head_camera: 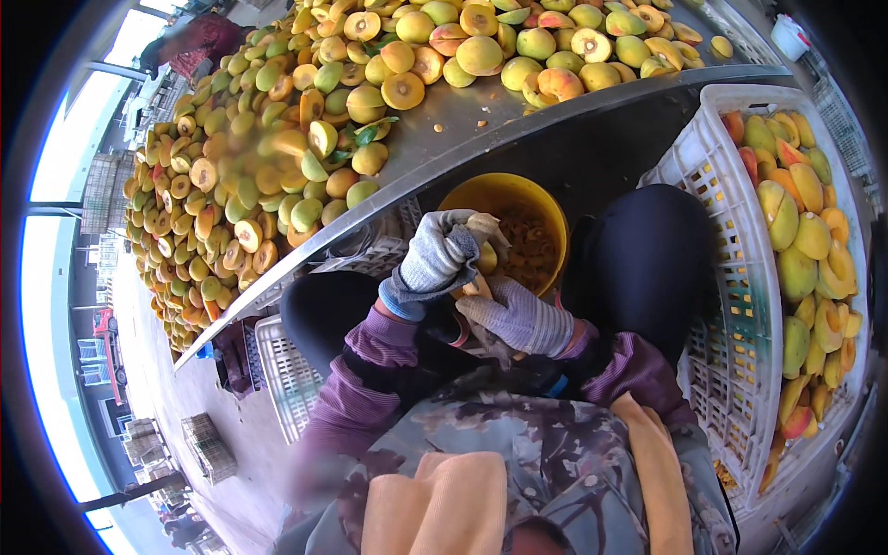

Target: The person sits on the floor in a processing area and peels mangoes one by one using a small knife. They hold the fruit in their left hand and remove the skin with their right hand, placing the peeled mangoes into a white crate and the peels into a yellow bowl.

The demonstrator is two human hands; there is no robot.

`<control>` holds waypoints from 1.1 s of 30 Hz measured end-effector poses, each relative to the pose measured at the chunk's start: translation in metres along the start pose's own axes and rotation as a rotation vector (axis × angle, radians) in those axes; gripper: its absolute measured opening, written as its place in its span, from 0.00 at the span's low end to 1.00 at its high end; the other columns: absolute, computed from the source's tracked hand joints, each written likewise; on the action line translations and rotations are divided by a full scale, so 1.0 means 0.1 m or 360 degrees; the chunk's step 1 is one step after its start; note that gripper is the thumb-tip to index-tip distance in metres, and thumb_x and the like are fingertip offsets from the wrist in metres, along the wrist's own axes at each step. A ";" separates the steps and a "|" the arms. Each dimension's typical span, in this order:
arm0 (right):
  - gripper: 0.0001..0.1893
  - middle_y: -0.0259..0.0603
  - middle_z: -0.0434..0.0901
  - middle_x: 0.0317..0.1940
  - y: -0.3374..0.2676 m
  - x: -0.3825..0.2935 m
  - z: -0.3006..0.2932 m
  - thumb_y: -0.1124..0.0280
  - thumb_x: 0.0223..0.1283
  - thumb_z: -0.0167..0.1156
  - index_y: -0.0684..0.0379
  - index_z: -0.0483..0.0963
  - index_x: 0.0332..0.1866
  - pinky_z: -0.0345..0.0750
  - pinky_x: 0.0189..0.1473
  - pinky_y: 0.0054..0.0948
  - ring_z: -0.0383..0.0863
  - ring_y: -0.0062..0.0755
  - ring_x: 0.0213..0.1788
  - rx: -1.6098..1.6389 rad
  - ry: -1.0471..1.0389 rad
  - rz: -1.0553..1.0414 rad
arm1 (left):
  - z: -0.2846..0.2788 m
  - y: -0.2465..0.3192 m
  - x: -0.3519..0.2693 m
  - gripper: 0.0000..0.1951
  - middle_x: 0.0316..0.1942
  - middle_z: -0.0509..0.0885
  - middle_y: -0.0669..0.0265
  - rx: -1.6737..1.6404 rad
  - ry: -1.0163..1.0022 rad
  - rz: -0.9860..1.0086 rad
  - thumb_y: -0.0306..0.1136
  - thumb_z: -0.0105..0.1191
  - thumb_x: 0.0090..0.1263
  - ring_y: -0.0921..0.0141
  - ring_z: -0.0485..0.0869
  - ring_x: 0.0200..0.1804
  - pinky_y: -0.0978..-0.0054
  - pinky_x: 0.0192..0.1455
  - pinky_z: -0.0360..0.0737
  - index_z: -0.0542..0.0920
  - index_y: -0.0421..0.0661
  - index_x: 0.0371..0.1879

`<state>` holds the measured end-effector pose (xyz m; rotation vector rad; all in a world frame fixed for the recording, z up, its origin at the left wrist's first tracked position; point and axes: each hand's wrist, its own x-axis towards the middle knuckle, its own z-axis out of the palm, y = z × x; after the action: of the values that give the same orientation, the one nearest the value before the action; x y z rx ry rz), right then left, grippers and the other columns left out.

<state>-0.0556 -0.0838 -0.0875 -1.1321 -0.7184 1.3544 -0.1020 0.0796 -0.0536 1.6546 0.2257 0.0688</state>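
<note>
My left hand [438,253], in a grey-white knit glove with worn fingertips, is closed around a yellow peach half [488,258] above the bucket. Just below it, my right hand [524,318], in a pale striped glove, grips a tan piece [479,286] that looks like a tool's handle; the fingers hide most of it. Between my knees stands a yellow bucket [560,232], with orange-brown pits or scraps [531,243] inside. Both hands are near its closest rim.
Halved peaches [277,159] are heaped on a metal table [454,132] ahead, its raised edge crossing before me. At my right a white plastic crate [746,277] holds more peach halves [808,236]. Another crate [291,374] is at my left. A person [201,45] is at the far left.
</note>
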 end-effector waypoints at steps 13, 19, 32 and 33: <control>0.12 0.31 0.70 0.14 -0.14 -0.11 0.02 0.64 0.69 0.56 0.58 0.72 0.30 0.68 0.17 0.21 0.70 0.21 0.13 0.0861 -0.0203 0.0226 | 0.35 -0.31 0.04 0.27 0.28 0.81 0.50 -0.1430 -0.0054 0.0295 0.56 0.47 0.72 0.59 0.81 0.29 0.66 0.33 0.79 0.78 0.38 0.35; 0.10 0.33 0.75 0.21 -0.08 -0.10 0.08 0.63 0.66 0.57 0.59 0.73 0.34 0.71 0.20 0.21 0.72 0.22 0.16 0.0393 0.0223 -0.0254 | 0.22 -0.23 0.11 0.31 0.40 0.80 0.56 -0.1635 0.0546 0.0109 0.65 0.44 0.69 0.61 0.80 0.40 0.67 0.35 0.80 0.77 0.43 0.43; 0.11 0.29 0.71 0.17 0.27 0.02 -0.16 0.61 0.64 0.61 0.54 0.70 0.33 0.71 0.14 0.28 0.69 0.22 0.11 0.0951 0.0766 0.0254 | 1.24 1.55 1.10 0.20 0.43 0.82 0.59 -0.1622 -0.0525 0.0175 0.43 0.49 0.76 0.67 0.83 0.43 0.72 0.47 0.80 0.73 0.41 0.58; 0.11 0.29 0.71 0.17 0.23 0.04 -0.16 0.61 0.64 0.61 0.54 0.70 0.32 0.72 0.14 0.28 0.69 0.23 0.11 0.0893 0.0753 0.0229 | 1.18 1.42 1.27 0.20 0.43 0.82 0.57 -0.1073 -0.0452 0.0468 0.39 0.51 0.73 0.67 0.83 0.44 0.72 0.47 0.80 0.73 0.41 0.58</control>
<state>-0.0488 -0.0865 -0.1150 -0.9957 0.0908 1.2291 0.0587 -0.0230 0.0638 0.9961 -0.2417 0.1162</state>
